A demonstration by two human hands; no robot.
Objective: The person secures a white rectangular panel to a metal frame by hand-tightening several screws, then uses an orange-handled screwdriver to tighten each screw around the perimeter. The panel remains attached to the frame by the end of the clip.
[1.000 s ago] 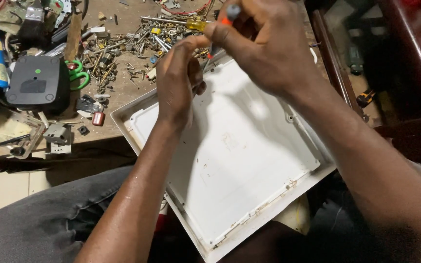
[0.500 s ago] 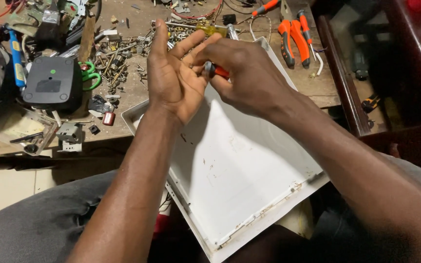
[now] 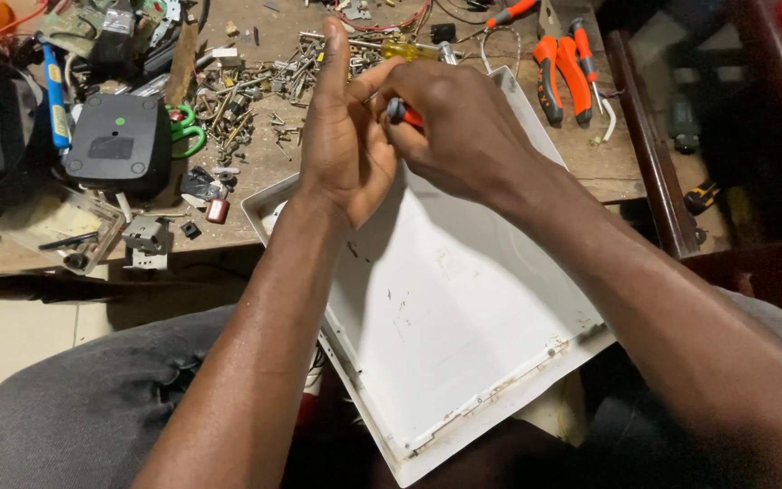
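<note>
In the head view, the person is sitting with a white panel [image 3: 445, 299] lying tilted across the lap, its far corner resting against the edge of the wooden workbench [image 3: 608, 163]. Both hands are meeting above that far corner. The right hand [image 3: 463, 127] is closing its fingers around a small screwdriver [image 3: 402, 113] with a red and dark handle, gripping it so that only the end of the handle is showing beside the thumb. The left hand [image 3: 346, 136] is standing upright with its palm turned toward the right hand and its fingers stretched upward; it is open and holding nothing, though the palm is touching or nearly touching the right hand's fingertips, and which of the two cannot be told. The screwdriver is sitting between the two hands, just above the panel's upper edge. On the bench beyond the hands, a heap of loose screws and bolts [image 3: 255, 81] is lying scattered, with a black box [image 3: 118, 140] to the left of it and green-handled scissors [image 3: 187, 127] just beside that box. Orange pliers [image 3: 558, 72] are lying at the right end of the bench, well apart from the hands.
</note>
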